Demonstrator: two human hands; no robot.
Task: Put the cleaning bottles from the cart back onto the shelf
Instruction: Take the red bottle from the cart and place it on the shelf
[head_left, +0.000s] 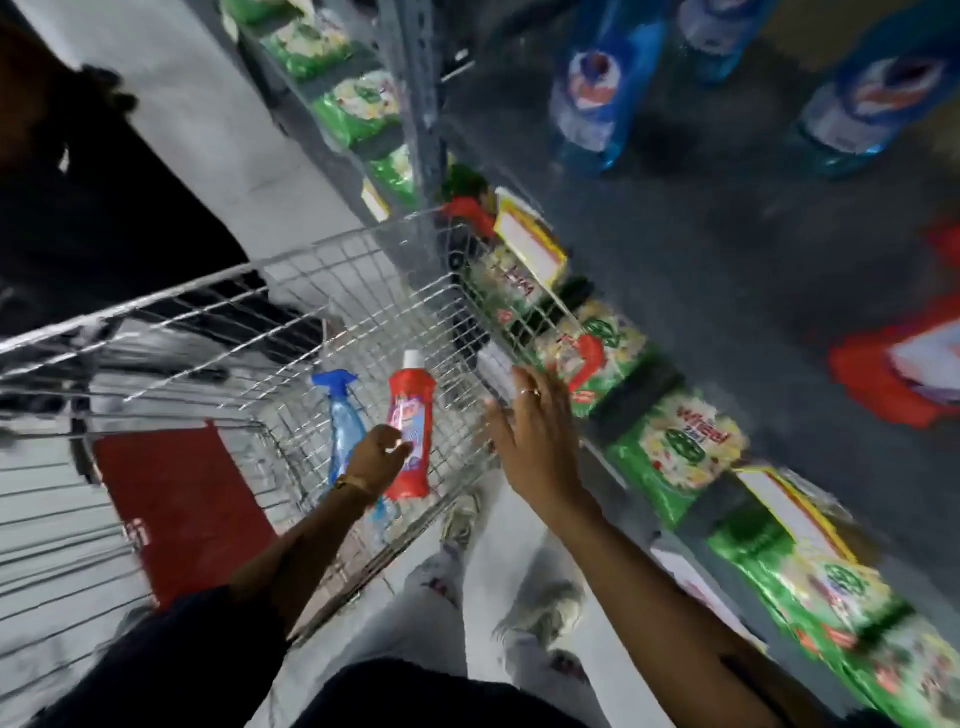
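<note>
Head view, cart: the wire cart (249, 291) stood beside the shelf (753, 249), and two cleaning bottles lay inside it on the mesh floor.
Head view, red bottle: the red bottle (413, 410) lay on its side, white cap pointing away from the person, label up, just beside the blue one.
Head view, spray bottle: the blue spray bottle (343, 421) lay alongside with its trigger head at the far end; its lower part was hidden behind the wrist.
Head view, left hand: the left hand (379, 449) was down in the cart with its fingers curled at the red bottle's lower body; touching, but whether the grip had closed could not be told through the blur.
Head view, right hand: the right hand (535, 431) was spread flat, fingers apart, holding nothing, over the cart's rim next to the shelf edge.
Head view, shelf: green packets (670, 447) lined the shelf front; blue bottles (597, 83) stood further up.
Handling, judged: both looked like rigid plastic, probably moderately heavy if full, smooth and a little slippery.
Grasp, judged: the red bottle's waist suited a wrap-around hold; the spray bottle's neck under the trigger looked safest.
</note>
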